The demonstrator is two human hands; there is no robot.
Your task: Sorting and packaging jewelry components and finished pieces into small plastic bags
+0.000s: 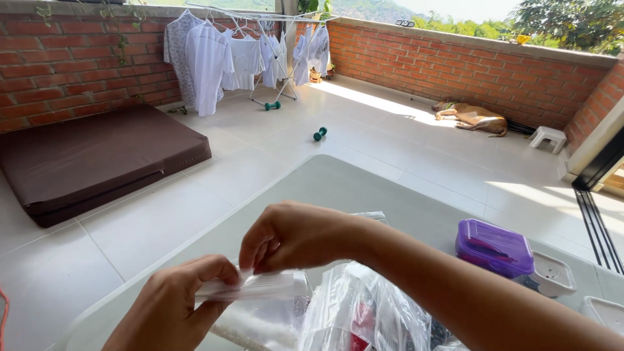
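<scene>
Tiled brick-walled terrace, pale grey table (338,188) in front; brown mattress (91,159) far left; drying rack (260,45) w/ white shirts; 2 green dumbbells (319,134); 1 dog (471,117) lying; purple box (494,247) on table. Left hand (172,305) & right hand (292,237) both pinch shut 1 clear zip bag (257,286) over near table edge.

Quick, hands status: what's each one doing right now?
Left hand: closed, pinching the left end of the small clear plastic zip bag.
Right hand: closed, fingers pinching the same bag's top edge.
</scene>
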